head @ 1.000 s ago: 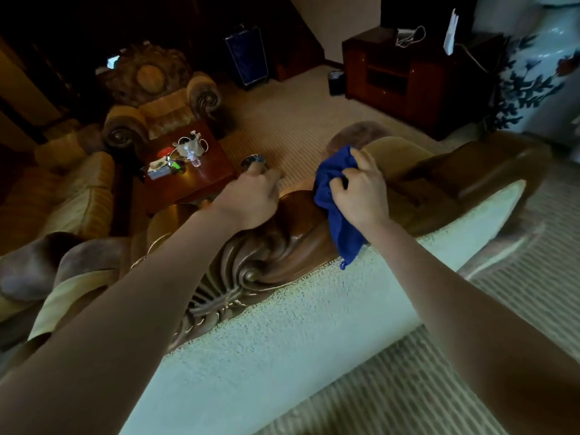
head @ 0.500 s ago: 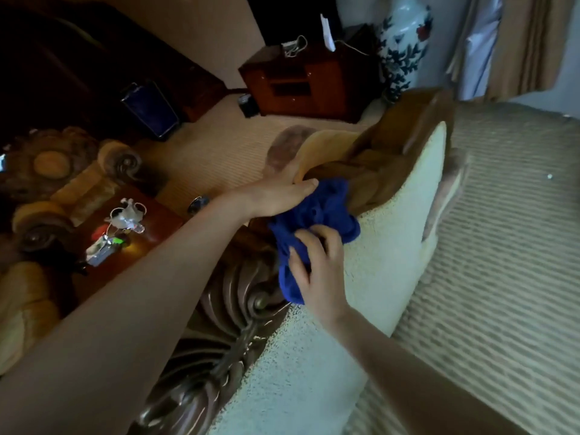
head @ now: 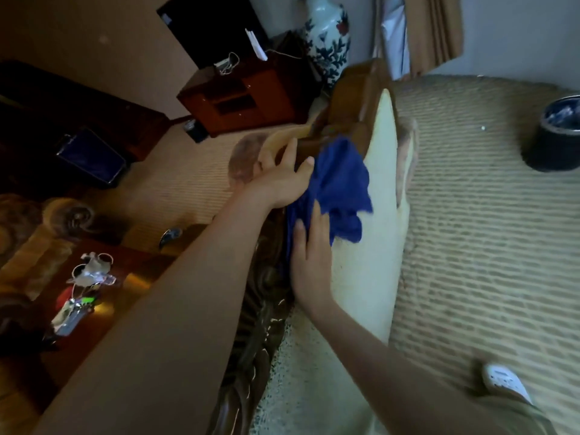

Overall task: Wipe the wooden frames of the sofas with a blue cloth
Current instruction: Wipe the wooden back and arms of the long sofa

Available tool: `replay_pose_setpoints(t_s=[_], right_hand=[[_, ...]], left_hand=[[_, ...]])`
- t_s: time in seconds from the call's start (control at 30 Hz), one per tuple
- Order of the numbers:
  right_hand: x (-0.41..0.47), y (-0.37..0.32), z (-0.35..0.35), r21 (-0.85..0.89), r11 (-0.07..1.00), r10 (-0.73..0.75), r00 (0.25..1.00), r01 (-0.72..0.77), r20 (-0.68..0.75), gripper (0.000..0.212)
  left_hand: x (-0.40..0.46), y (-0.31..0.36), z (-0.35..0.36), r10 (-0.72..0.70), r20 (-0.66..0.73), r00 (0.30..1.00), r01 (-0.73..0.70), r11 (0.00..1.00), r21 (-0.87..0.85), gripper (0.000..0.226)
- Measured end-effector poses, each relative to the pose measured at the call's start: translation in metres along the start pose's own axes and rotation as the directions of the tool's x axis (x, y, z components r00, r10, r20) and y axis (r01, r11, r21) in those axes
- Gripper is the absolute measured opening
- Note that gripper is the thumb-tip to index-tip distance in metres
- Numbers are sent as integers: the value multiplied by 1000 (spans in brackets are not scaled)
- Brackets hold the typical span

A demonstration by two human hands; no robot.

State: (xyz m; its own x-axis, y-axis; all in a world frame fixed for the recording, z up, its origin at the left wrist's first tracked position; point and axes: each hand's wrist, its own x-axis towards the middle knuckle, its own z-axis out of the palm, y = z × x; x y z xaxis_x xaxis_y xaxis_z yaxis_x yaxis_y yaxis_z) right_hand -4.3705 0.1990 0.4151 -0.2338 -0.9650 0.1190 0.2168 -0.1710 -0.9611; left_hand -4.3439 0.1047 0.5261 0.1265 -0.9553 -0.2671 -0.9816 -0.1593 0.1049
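Head view, looking down along the top rail of a sofa from behind. Blue cloth [head: 337, 186] bunched on the carved wooden frame [head: 260, 312], draped over the crest where the dark wood meets the pale upholstered back [head: 370, 246]. Right hand [head: 309, 262] laid flat on the near end of the cloth, fingers [head: 317, 221] straight and together, pressing it to the wood rather than gripping. Left hand [head: 282, 180] just beyond, at the far left edge of the cloth, fingers spread and loosely extended over the rail, thumb touching the blue fabric; nothing closed in it, seemingly bracing or steadying. Step in hand, by the look of it: wiping the crest rail, mid-stroke, with carved scrollwork near the camera and smoother wood farther along toward the far arm. Next move likely calls for sliding the cloth onward along the rail under steady palm pressure, keeping it on wood and off the pale fabric, then working into the carved grooves, where a flat palm may not reach. Elsewhere: low table [head: 125, 277] with clutter at near left, red-brown cabinet [head: 244, 95] and patterned vase [head: 328, 36] at the far side, dark bin [head: 555, 136] on the carpet at right.
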Motion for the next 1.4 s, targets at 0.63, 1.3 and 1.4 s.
replay_pose_setpoints(t_s=[0.63,1.3,1.4], right_hand=[[25,22,-29,-116,993,-10,992,25,124,17],[-25,-22,-17,-234,952,-154,969,198,193,18],[-71,-20,-24,-160,981,-64,964,108,258,17]], left_hand=[[-4,-3,-15,22,73,997,-23,1000,10,85],[-65,-49,-43,-127,182,975,98,983,156,60],[-64,-46,-37,-156,148,977,130,976,173,59]])
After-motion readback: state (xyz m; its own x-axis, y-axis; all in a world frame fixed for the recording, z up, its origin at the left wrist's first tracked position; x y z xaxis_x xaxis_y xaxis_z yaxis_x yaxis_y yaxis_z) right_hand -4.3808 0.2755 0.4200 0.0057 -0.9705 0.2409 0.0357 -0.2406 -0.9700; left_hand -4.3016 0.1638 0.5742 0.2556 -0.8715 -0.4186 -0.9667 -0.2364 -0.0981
